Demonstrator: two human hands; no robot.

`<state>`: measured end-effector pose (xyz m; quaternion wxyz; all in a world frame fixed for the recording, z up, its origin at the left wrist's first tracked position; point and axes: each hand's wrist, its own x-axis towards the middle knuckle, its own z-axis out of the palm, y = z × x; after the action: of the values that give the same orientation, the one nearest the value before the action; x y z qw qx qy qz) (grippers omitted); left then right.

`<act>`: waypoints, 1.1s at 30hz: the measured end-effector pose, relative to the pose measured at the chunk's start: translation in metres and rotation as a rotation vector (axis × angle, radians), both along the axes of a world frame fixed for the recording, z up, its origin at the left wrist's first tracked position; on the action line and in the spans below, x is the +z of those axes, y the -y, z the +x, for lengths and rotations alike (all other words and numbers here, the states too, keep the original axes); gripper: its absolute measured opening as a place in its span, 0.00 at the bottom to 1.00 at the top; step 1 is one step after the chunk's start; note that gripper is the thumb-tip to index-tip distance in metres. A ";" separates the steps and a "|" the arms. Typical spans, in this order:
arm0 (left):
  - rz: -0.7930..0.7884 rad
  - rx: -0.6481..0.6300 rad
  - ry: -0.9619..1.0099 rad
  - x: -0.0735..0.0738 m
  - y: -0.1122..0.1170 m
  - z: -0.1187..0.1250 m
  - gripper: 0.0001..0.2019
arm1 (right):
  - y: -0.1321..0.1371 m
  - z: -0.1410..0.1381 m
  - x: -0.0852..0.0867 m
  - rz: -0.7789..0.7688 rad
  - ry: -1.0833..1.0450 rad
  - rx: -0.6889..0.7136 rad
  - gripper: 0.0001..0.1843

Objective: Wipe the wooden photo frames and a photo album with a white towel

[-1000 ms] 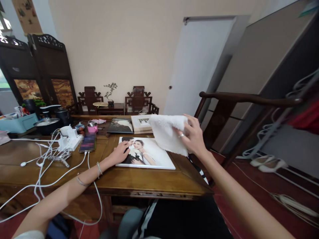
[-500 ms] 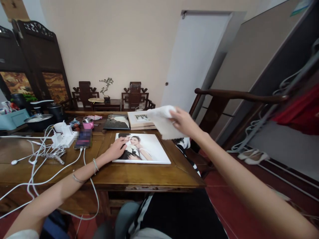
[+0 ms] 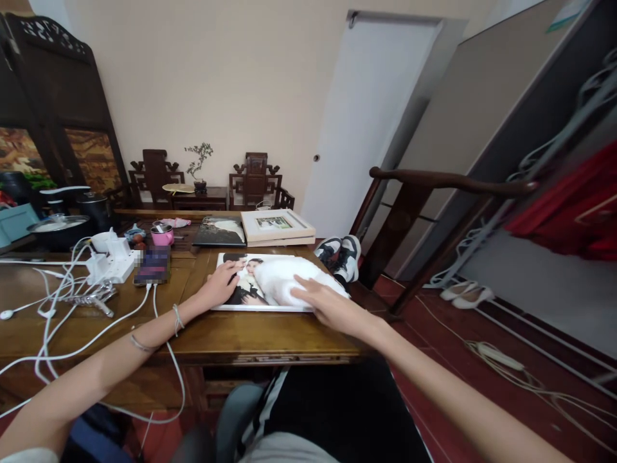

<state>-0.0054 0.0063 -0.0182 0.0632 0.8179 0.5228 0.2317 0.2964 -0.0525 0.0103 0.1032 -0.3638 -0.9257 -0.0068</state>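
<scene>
A mounted wedding photo (image 3: 245, 289) lies on the wooden table in front of me, with a couple printed on it. My left hand (image 3: 220, 284) rests on its left part, fingers stretched out and holding nothing. A soft white cloth (image 3: 279, 273), bunched and a little puffed up, covers the middle and right of the picture. My right hand (image 3: 328, 305) presses on the cloth from the right, fingers on top and some of them hidden, keeping hold of it against the photo.
White frames (image 3: 279, 233) and a dark photo panel (image 3: 219, 233) lie behind. To the left are a power strip (image 3: 120, 262), tangled white cables, a phone (image 3: 153, 265) and a pink cup (image 3: 162, 235). Sneakers (image 3: 344, 254) sit beside a wooden chair (image 3: 409, 199) on the right.
My right hand has brought the white cloth down from the air onto the photo. The left hand stays on the photo's left part. The view has shifted slightly.
</scene>
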 end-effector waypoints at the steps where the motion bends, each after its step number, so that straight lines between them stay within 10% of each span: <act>1: 0.002 0.000 -0.003 -0.001 -0.001 0.000 0.20 | 0.015 0.006 0.000 0.001 -0.001 0.015 0.41; 5: 0.026 -0.017 0.004 -0.007 -0.005 -0.003 0.21 | 0.023 0.015 0.000 0.004 0.014 0.013 0.41; 14: 0.000 0.015 -0.002 0.002 0.003 -0.002 0.22 | -0.102 -0.027 0.004 0.097 -0.014 -0.237 0.37; 26: -0.042 0.031 0.019 0.002 0.006 0.001 0.22 | 0.055 0.025 -0.017 0.075 -0.029 0.034 0.39; 33: -0.038 -0.007 -0.041 0.004 0.004 -0.002 0.22 | -0.027 -0.015 0.001 0.040 0.022 -0.098 0.37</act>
<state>-0.0077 0.0027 -0.0142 0.0689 0.8229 0.5256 0.2046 0.2819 -0.0251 0.0117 0.0997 -0.4063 -0.9076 -0.0344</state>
